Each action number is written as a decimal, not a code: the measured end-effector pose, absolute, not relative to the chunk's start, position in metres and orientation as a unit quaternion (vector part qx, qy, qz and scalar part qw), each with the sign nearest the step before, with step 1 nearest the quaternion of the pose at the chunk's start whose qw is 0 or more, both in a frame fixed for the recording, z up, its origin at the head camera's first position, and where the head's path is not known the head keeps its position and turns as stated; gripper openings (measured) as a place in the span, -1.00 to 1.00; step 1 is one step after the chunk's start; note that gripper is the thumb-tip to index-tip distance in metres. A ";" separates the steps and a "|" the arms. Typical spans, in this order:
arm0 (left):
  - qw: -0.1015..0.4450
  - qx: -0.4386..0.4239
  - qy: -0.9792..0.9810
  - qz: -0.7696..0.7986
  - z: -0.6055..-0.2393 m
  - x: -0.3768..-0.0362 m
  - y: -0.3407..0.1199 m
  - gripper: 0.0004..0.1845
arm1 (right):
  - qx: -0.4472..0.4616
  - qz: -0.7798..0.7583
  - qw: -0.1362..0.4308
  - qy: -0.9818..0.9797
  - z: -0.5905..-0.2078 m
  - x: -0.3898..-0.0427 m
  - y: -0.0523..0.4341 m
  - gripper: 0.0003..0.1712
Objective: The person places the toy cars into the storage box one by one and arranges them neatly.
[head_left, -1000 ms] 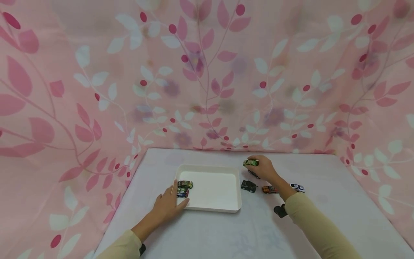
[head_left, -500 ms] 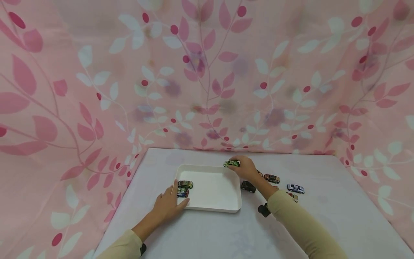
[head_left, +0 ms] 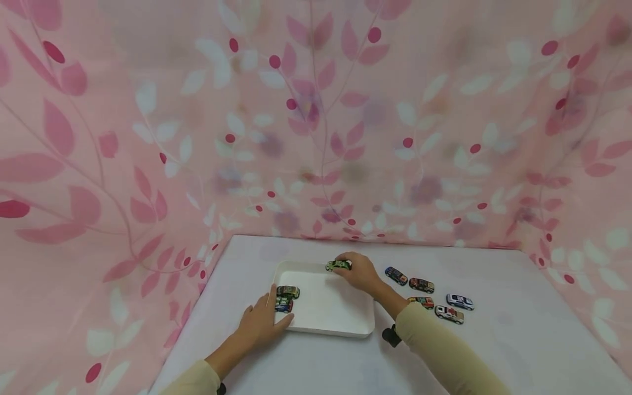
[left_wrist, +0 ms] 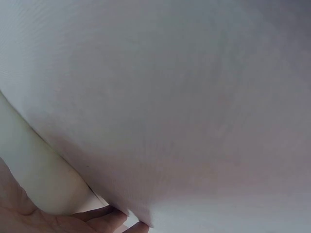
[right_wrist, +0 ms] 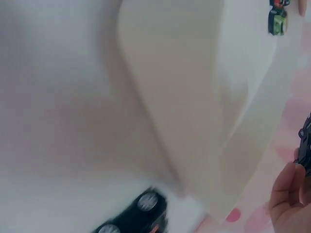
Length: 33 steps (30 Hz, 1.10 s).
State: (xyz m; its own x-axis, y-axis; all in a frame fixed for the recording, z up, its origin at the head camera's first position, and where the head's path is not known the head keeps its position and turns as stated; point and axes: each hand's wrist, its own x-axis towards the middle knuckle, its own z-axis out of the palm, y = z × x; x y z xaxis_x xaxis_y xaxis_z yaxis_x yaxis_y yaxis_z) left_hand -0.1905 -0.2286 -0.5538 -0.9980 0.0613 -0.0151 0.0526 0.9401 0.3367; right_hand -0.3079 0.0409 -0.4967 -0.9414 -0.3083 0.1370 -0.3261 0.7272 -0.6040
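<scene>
My right hand [head_left: 359, 272] pinches a green toy car [head_left: 338, 266] between thumb and fingers, raised over the back edge of the white tray [head_left: 328, 331]. In the right wrist view that hand [right_wrist: 290, 198] is at the right border, holding the car, whose dark underside [right_wrist: 304, 145] shows. My left hand [head_left: 258, 323] rests against the tray's left side, fingers extended and thumb along the front corner. Two toy cars, a green-yellow one [head_left: 288, 291] and a blue-green one [head_left: 283, 305], sit in the tray beside that hand. Fingertips of the left hand [left_wrist: 97, 221] touch the tray's edge area in the left wrist view.
Right of the tray several toy cars lie on the white cloth: a blue one [head_left: 396, 276], a dark orange one [head_left: 422, 285], a white-blue one [head_left: 460, 301] and a white-red one [head_left: 449, 314]. A black toy car [right_wrist: 136, 216] stands near the tray, hidden behind my arm in the head view.
My right hand has carried the green toy car left, from above the cars on the cloth to over the tray's back edge. The left hand keeps its place; the head view has tilted slightly up.
</scene>
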 end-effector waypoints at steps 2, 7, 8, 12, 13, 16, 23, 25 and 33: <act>0.018 0.030 0.985 0.170 -0.556 -0.187 -0.229 0.07 | 0.177 0.329 -0.003 -0.928 -0.498 -0.301 0.034 -0.67; 0.021 0.025 0.984 0.172 -0.561 -0.181 -0.228 0.06 | 0.193 0.332 -0.012 -0.923 -0.505 -0.290 0.021 -0.70; 0.026 0.024 0.984 0.172 -0.563 -0.180 -0.227 0.07 | 0.192 0.330 -0.013 -0.924 -0.508 -0.289 0.020 -0.70; 0.043 0.026 0.982 0.182 -0.569 -0.178 -0.224 0.08 | 0.185 0.317 -0.023 -0.930 -0.517 -0.285 0.020 -0.69; 0.042 0.027 0.982 0.184 -0.570 -0.178 -0.223 0.08 | 0.190 0.313 -0.022 -0.930 -0.518 -0.285 0.020 -0.69; 0.027 0.027 0.981 0.188 -0.569 -0.179 -0.222 0.08 | 0.213 0.313 -0.016 -0.925 -0.519 -0.288 0.017 -0.68; 0.001 0.025 0.983 0.180 -0.560 -0.183 -0.226 0.07 | 0.242 0.311 -0.008 -0.919 -0.516 -0.298 0.003 -0.67; -0.002 0.029 0.984 0.173 -0.558 -0.184 -0.228 0.08 | 0.239 0.311 -0.010 -0.920 -0.517 -0.300 0.000 -0.68; -0.001 0.032 0.985 0.172 -0.553 -0.189 -0.229 0.08 | 0.247 0.320 -0.006 -0.914 -0.517 -0.307 -0.008 -0.69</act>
